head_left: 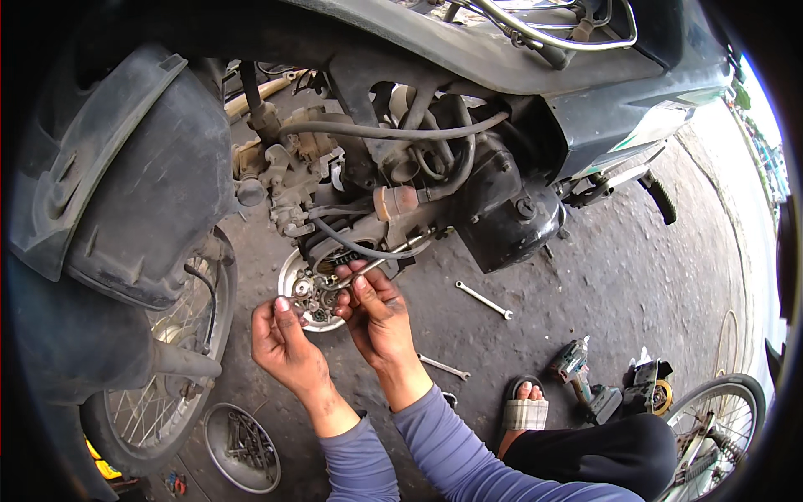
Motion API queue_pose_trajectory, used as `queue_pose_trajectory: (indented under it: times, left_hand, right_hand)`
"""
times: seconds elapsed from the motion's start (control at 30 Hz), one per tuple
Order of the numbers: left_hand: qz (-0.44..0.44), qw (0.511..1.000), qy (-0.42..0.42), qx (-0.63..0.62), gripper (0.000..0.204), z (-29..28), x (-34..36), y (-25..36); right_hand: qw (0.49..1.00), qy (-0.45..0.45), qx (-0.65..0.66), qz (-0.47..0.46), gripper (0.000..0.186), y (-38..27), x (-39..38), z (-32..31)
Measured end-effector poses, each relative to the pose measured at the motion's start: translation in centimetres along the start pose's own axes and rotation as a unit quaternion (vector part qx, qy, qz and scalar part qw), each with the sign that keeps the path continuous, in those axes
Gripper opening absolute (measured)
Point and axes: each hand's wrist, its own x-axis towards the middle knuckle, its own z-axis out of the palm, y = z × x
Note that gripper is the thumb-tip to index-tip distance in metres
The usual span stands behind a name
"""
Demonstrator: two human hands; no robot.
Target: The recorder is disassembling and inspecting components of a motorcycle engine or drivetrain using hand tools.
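My left hand (293, 351) has thumb and fingers pinched, in front of a metal dish of small parts (294, 262); what it holds is too small to make out. My right hand (376, 326) is closed on a thin metal rod tool (393, 251), which angles up beside the lower engine of a motorbike (493, 209). A dark hose (351, 241) loops just above my fingers. Under that hose, an opening in the engine case (326, 251) shows dark ringed parts.
Wrenches (483, 299) lie on the dark ground by a cordless drill (577, 385) and an open case (648, 389). A steel bowl of tools (242, 448) stands lower left. The front wheel (159, 393) is at left, another wheel (719, 418) at right, my sandalled foot (525, 406) between.
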Motion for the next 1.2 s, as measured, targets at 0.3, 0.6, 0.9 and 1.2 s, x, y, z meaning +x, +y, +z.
queue_pose_trajectory:
  times: [0.3,0.6,0.9,1.2]
  left_hand:
    - [0.292,0.835,-0.436,0.168,0.014,7.8,-0.2,6.1]
    - [0.471,0.498,-0.518,0.512,0.023,9.9,-1.6,5.9]
    - [0.465,0.385,-0.538,0.588,0.035,10.2,-0.9,6.6]
    - [0.525,0.584,-0.532,0.316,0.012,5.7,2.2,8.2]
  right_hand:
    - [0.998,-0.039,0.041,0.0,0.012,-0.6,-0.1,-0.5]
    - [1.0,-0.027,0.007,0.011,0.018,-1.7,-1.1,0.0]
    - [0.997,-0.024,-0.069,0.017,0.025,-2.2,-1.3,-1.0]
    - [0.859,-0.144,-0.491,0.016,0.032,-2.1,-2.4,-7.9]
